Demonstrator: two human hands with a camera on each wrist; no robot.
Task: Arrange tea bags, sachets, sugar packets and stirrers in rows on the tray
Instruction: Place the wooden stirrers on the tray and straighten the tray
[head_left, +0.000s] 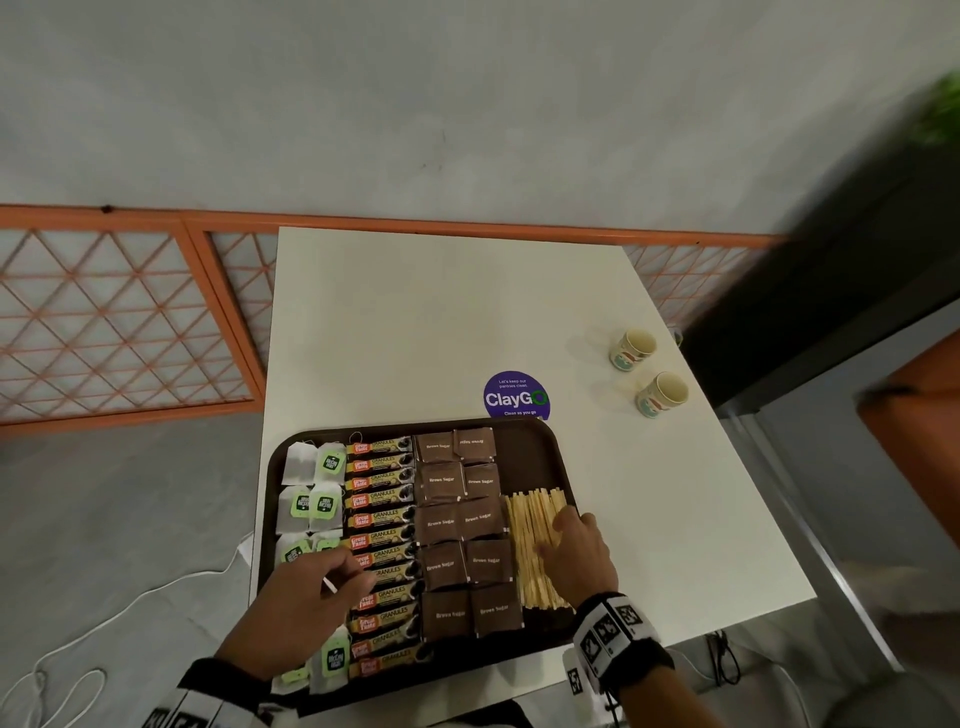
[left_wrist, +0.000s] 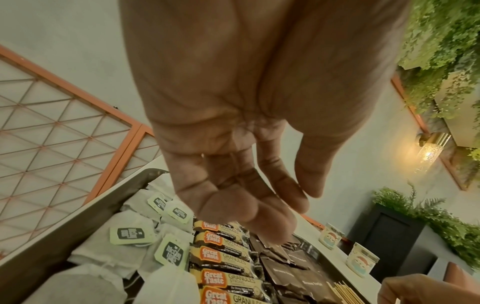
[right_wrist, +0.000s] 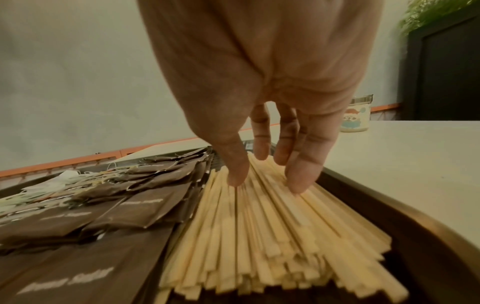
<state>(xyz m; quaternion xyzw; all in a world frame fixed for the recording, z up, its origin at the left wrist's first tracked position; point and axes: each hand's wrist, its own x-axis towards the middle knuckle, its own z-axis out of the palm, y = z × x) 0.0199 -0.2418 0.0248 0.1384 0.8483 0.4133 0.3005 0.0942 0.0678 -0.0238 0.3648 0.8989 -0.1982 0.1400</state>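
A dark brown tray (head_left: 519, 457) lies at the near edge of a white table. From left to right it holds white tea bags (head_left: 311, 499) with green tags, a column of Great Taste sachets (head_left: 382, 499), two columns of brown sugar packets (head_left: 462, 519) and a bundle of wooden stirrers (head_left: 530, 514). My left hand (head_left: 322, 582) hovers over the tea bags (left_wrist: 130, 234) and sachets (left_wrist: 223, 257); the left hand (left_wrist: 291, 207) has loose fingers and holds nothing. My right hand (head_left: 566, 540) rests straight fingertips (right_wrist: 298, 185) on the stirrers (right_wrist: 259, 226), beside the sugar packets (right_wrist: 103, 205).
Two printed mugs (head_left: 632, 349) (head_left: 661, 394) stand on the table's right side. A purple ClayGo sticker (head_left: 515, 396) sits just beyond the tray. An orange lattice panel (head_left: 119, 322) runs behind, a dark cabinet (head_left: 841, 270) stands at the right, and a white cable (head_left: 130, 608) lies on the floor.
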